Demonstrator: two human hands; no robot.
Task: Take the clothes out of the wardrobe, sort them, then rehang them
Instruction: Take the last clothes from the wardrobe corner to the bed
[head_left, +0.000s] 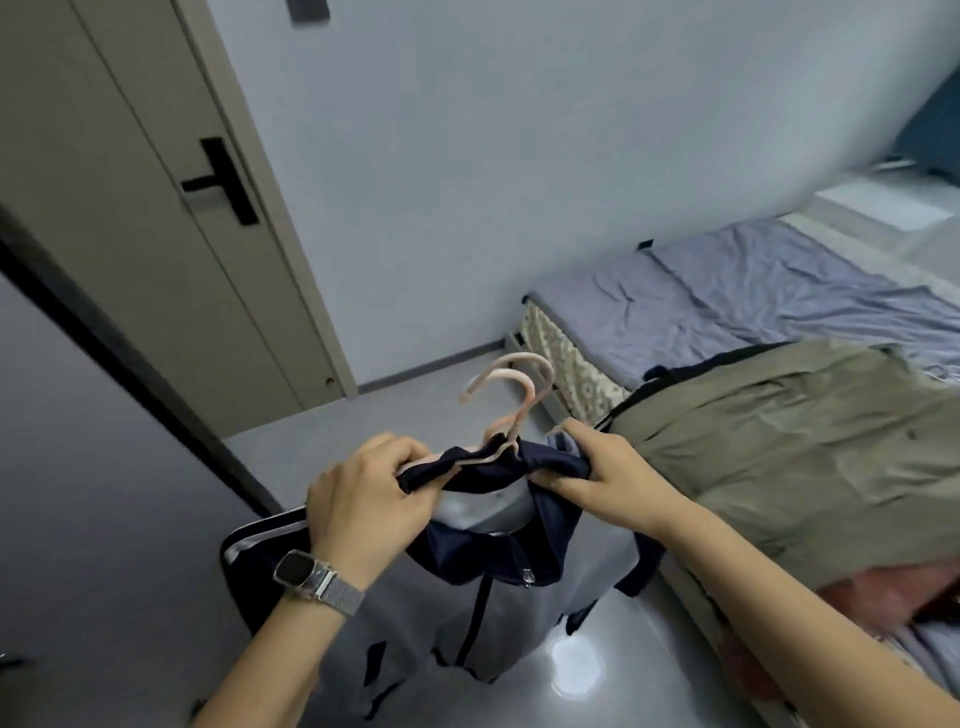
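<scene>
A navy and grey zip jacket hangs in front of me on pink hangers, whose two hooks stick up above the collar. My left hand grips the left shoulder of the jacket with the hanger arm inside. My right hand pinches the navy collar on the right side. The jacket's body drops toward the floor, its zip partly shut. An olive-khaki garment lies spread on the bed to the right, with a dark garment edge under it.
The bed with a wrinkled lavender sheet fills the right side; a pinkish red cloth lies near its front edge. A beige door with a black handle stands at left. A dark wardrobe edge crosses the left. Grey floor lies below.
</scene>
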